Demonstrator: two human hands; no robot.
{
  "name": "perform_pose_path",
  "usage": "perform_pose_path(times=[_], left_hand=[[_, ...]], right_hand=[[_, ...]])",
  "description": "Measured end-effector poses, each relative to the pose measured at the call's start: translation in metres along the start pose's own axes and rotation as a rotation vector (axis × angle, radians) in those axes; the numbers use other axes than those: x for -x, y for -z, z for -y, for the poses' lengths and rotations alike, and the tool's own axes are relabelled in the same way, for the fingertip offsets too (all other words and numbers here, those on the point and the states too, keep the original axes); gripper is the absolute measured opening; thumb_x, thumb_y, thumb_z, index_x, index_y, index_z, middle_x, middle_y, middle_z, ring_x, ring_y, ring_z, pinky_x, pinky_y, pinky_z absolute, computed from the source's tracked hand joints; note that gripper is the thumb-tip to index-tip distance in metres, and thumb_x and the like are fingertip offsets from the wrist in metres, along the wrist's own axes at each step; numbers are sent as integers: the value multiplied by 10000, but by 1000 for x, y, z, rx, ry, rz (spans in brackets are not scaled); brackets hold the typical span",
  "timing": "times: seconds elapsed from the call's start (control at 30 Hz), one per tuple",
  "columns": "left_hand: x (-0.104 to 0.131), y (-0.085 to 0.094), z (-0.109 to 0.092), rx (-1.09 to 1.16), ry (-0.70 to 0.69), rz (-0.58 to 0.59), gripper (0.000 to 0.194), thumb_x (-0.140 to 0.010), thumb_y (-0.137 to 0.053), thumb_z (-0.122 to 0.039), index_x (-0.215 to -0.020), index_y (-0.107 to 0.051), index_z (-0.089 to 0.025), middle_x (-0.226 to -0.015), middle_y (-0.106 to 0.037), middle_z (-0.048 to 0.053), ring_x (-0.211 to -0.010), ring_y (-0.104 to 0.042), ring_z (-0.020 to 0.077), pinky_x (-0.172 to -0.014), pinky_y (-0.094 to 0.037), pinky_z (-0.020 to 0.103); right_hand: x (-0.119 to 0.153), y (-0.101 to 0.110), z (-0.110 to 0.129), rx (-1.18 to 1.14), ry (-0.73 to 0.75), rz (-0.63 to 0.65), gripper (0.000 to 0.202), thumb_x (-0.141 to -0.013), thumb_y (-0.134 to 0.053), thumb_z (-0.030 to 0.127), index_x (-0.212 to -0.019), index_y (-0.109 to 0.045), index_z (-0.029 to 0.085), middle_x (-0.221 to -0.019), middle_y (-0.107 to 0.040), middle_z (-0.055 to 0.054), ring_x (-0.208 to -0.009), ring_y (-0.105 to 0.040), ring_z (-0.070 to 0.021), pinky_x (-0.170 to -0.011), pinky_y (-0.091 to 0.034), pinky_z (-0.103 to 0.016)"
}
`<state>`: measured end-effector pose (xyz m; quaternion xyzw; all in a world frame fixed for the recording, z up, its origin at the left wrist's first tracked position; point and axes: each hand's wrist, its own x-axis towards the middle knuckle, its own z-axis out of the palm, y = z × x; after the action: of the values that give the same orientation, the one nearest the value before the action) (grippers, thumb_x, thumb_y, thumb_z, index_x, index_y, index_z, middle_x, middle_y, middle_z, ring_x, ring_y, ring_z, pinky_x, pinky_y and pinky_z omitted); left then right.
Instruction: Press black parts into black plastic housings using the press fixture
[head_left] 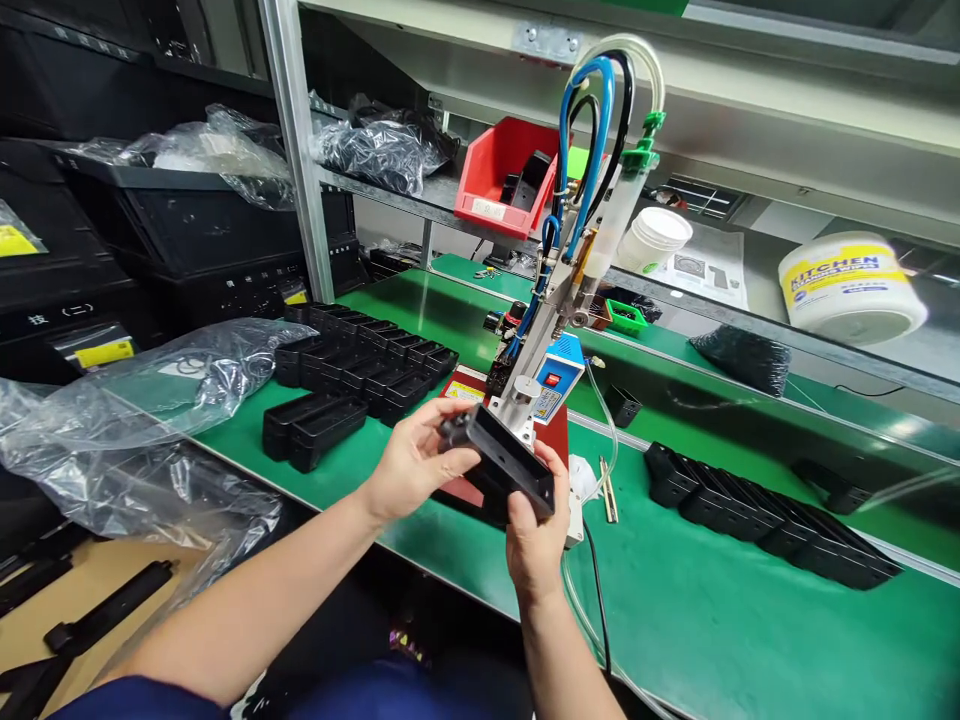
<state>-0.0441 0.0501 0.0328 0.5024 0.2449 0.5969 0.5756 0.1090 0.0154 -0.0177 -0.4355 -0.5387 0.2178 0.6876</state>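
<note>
Between both hands, a black rectangular housing [506,458] is held tilted, its long hollow side showing. My left hand [420,455] grips its left end, with the thumb across the front. At the right end, my right hand [538,520] is closed round the part with the thumb on its lower edge. Just behind it stands a dispensing machine [536,370] with a syringe [619,220] and blue tubes. Rows of similar black housings [367,350] lie to the left on the green bench, and another row [765,520] lies to the right.
A blue control box [559,378] sits behind the machine. The shelf above holds a red bin [499,180], a white cup [656,240] and a white tub [851,290]. Plastic film [150,450] drapes over the bench's left edge. Tubes and a cable hang at the front edge.
</note>
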Motion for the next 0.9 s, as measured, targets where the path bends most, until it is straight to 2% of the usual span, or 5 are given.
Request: perform_pose_path(times=[0.17,0.33,0.53,0.7,0.9], left_hand=[[16,-5,19,203,139,-49,644,-730,-783,-437,-1280,-509,-247,-1266,-589,95,-1154,-576,233,-981,-475,356],[46,-22,24,281,322,-43,683,-685,-824,-409,-1276,-540,-217,-1244,-610,108,-1196,-549,257,-1030,-441,362],[38,6,25,155,436,-287,500,-648,-840,-294,-1061,-584,-175,-977,-670,57,-853,-648,166,-670,-541,239],[-21,53,9,-95,227,-437,512,-578,-831,-249,-970,-505,-196,-892,-643,21,-726,-642,164,-520,-521,234],[-161,95,7,-353,141,-431,412,-550,-805,-233,-862,-543,-166,-809,-575,-1,-683,-577,123,-565,-563,279]], right_hand=[[6,-10,-1,165,220,-62,601,-772,-738,315,-1308,-468,271,-1223,-580,-81,-1084,-603,-243,-883,-553,-421],[13,-28,-8,377,557,131,629,-828,-606,157,-1413,-385,228,-1312,-542,-140,-1209,-530,-295,-955,-509,-531],[36,-19,-9,489,534,462,726,-838,-548,163,-1490,-229,135,-1451,-407,-187,-1358,-380,-313,-1034,-456,-547],[71,37,-43,587,509,314,426,-844,-519,115,-1265,-518,178,-1208,-620,-122,-1129,-585,-266,-868,-543,-442],[115,76,-102,1059,432,133,184,-845,-493,137,-947,-632,202,-945,-704,-47,-829,-658,-237,-682,-487,-362]])
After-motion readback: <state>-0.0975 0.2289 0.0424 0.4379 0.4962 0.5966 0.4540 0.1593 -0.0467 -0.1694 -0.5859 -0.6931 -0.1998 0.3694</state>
